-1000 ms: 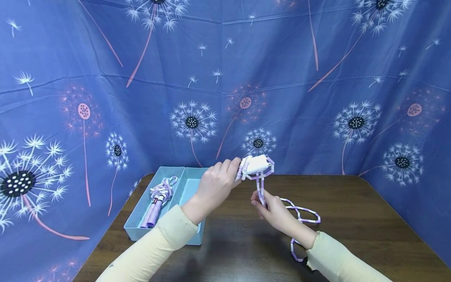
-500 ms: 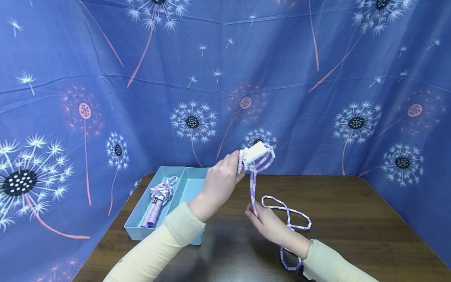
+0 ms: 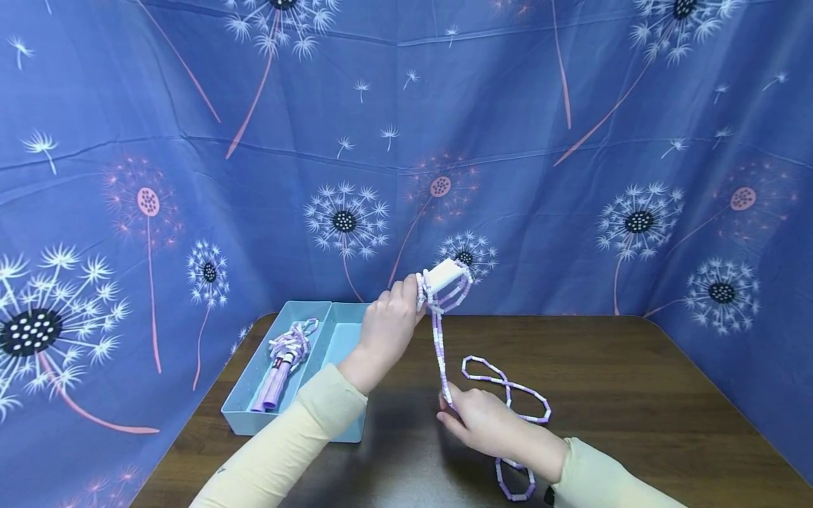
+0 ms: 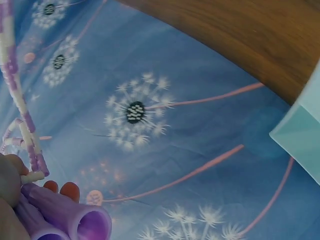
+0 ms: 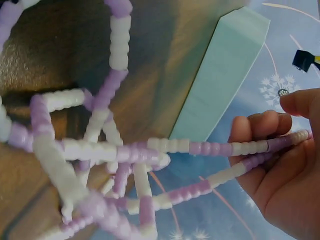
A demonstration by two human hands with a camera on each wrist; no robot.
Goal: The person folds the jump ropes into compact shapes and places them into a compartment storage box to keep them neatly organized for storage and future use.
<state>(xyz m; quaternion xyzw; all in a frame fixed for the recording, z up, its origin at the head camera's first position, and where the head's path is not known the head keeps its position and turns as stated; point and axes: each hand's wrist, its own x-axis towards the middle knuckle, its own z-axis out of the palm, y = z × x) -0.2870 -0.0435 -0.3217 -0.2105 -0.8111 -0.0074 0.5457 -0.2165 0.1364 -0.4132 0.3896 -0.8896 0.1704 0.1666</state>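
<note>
My left hand (image 3: 386,326) grips the handles of a purple-and-white beaded jump rope (image 3: 438,331) above the table. In the left wrist view, two hollow purple handles (image 4: 65,207) stick out of that hand. Beyond its fingers in the head view, a white cylindrical part (image 3: 444,275) shows, with beaded cord looped round it. A doubled length of cord runs down to my right hand (image 3: 485,421), lower and to the right. Its curled fingers hold the two strands, also seen in the right wrist view (image 5: 215,148). Past that hand, loose cord (image 3: 530,395) lies in loops on the table.
At the left stands a light blue two-compartment box (image 3: 346,310). Its left compartment holds another bundled jump rope (image 3: 288,346) with purple handles. The brown wooden table (image 3: 610,367) is backed by a blue dandelion-print cloth (image 3: 540,212).
My right hand has moved down along the doubled cord, lengthening the stretch between the hands. The left hand rose, then shifted slightly left. The loose loops slid left and toward me.
</note>
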